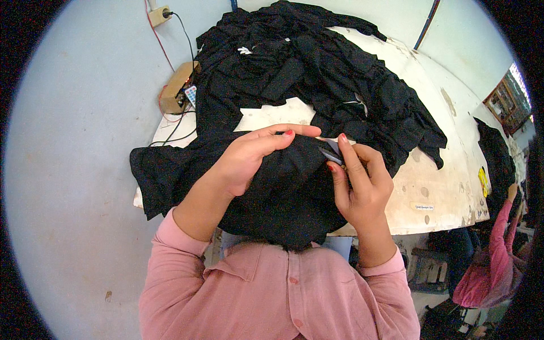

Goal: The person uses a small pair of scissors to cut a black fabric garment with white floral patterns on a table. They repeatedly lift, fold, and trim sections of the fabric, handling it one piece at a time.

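Note:
My left hand (243,158) pinches black fabric (283,192) near the middle, index finger stretched out and thumb alongside it. My right hand (365,190) grips a small grey metal cutting tool, likely thread snips (331,154), between thumb and fingers at the cloth's upper edge, close to my left fingertips. The cloth drapes over the near edge of the table toward my body. A large heap of black garments (266,68) with small white bits covers the far part of the pale table (447,198).
At the back left sit a cardboard box (175,93), a remote (191,97), cables and a wall socket (160,15). A yellow item (483,181) lies at the table's right. A co-worker in pink (481,272) handles dark cloth (493,158) beside a stool (428,266).

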A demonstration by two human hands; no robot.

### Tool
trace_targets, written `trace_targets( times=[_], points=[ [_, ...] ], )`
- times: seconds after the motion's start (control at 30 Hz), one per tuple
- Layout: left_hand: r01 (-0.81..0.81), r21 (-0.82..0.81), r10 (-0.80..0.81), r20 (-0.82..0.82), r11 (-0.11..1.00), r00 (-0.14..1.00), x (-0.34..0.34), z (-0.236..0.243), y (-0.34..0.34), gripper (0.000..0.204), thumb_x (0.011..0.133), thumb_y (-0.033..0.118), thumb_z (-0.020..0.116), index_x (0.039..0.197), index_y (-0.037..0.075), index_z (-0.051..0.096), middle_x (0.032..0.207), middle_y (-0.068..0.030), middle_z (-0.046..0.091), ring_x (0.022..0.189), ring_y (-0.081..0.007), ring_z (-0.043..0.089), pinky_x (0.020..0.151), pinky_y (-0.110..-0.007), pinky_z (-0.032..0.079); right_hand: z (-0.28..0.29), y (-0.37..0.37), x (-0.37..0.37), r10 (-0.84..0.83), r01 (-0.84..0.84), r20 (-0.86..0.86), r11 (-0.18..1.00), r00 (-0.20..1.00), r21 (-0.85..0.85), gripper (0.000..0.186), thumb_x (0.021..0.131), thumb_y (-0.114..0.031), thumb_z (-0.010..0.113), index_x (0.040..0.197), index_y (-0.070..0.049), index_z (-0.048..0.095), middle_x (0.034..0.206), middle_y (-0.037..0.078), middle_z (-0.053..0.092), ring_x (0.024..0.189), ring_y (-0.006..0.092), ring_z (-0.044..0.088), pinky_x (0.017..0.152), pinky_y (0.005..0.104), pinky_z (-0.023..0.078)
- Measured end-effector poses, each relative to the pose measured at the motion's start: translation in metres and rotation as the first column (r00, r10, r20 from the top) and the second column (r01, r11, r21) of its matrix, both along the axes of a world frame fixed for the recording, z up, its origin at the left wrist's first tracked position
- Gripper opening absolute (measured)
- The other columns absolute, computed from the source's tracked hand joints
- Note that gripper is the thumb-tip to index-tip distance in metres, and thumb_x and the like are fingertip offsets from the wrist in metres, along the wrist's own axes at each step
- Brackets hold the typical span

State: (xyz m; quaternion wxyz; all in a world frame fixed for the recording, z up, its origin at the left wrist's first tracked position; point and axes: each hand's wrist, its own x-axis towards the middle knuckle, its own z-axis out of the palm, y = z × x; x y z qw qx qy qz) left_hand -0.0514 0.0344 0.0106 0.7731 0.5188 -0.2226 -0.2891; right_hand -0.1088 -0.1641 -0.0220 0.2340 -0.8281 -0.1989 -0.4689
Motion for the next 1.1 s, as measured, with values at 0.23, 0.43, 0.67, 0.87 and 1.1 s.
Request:
trace_targets(
  times=[0.23,0.43,0.67,0.87,1.1],
  points=[
    [-0.002,0.051,-0.002,0.077,0.999,0.997,0.005,-0.008,0.003,0.034,0.095,0.014,0.042,0.120,-0.002,0.058,0.120,-0.0117,0.060,0.111,-0.0185,0.056,0.100,-0.030,0.039,-0.003,-0.004,0.006,0.027,-0.026,0.059,1.000,0.998,-0.013,0.040,0.071,-0.008,0.074,0.111,-0.006,0.066,0.085,0.009,0.063,0.067,0.0213,0.060,0.056,0.0292,0.048],
    [-0.014,0.108,0.002,0.110,0.994,0.994,0.004,-0.003,0.005,0.033,0.095,0.014,0.042,0.119,-0.001,0.059,0.120,-0.0106,0.060,0.111,-0.0175,0.056,0.100,-0.030,0.039,0.001,-0.008,0.008,0.005,0.011,0.128,0.991,0.992,-0.130,0.039,0.070,-0.011,0.074,0.108,-0.008,0.068,0.085,0.005,0.063,0.062,0.0181,0.057,0.051,0.0283,0.043],
    [-0.017,0.102,0.008,0.095,0.995,0.995,0.005,-0.004,0.003,0.033,0.095,0.016,0.044,0.119,0.000,0.060,0.121,-0.0092,0.060,0.113,-0.0166,0.054,0.101,-0.029,0.037,0.004,-0.010,0.008,-0.012,0.049,0.174,0.977,0.985,-0.207,0.038,0.069,-0.009,0.073,0.106,-0.008,0.069,0.085,0.003,0.063,0.059,0.0164,0.055,0.048,0.0279,0.040],
    [-0.038,0.072,0.028,0.134,0.997,0.991,0.009,-0.009,-0.001,0.030,0.096,0.014,0.046,0.120,0.001,0.059,0.118,-0.0111,0.061,0.109,-0.0172,0.057,0.099,-0.029,0.040,0.004,-0.010,0.009,0.005,0.004,0.100,0.996,0.995,-0.091,0.039,0.069,-0.007,0.073,0.107,-0.007,0.068,0.085,0.005,0.063,0.064,0.0190,0.058,0.053,0.0285,0.045],
    [-0.094,0.042,0.082,0.227,0.995,0.970,0.007,-0.009,-0.007,0.028,0.096,0.011,0.048,0.120,0.000,0.058,0.113,-0.0124,0.064,0.105,-0.0172,0.059,0.097,-0.029,0.042,0.004,-0.002,0.008,-0.004,0.007,0.047,0.997,0.999,-0.071,0.039,0.069,-0.006,0.073,0.108,-0.006,0.067,0.086,0.008,0.063,0.068,0.0215,0.061,0.058,0.0295,0.049]
  ],
)
